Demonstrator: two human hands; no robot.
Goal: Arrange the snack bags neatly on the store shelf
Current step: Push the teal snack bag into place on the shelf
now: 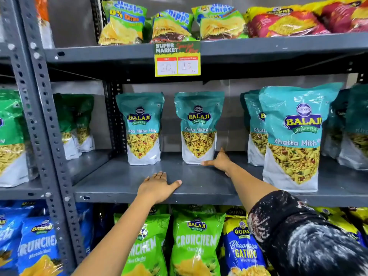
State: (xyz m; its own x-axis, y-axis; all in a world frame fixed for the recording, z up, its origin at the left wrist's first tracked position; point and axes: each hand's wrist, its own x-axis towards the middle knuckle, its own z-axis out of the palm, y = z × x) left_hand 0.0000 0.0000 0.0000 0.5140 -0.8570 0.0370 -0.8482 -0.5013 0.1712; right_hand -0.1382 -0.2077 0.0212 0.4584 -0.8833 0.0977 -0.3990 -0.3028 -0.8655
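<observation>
On the grey metal shelf, the left hand lies flat and empty, while the right hand, grip open, touches the base of the upright teal Khatta Mitha snack pouch, partly hiding its lower corner.

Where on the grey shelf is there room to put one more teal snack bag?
The middle shelf is bare along its front, around the left hand. There is also a gap between the far-left teal bag and the middle teal bag, which the right hand touches. The right side is crowded: the big front bag stands before others.
</observation>
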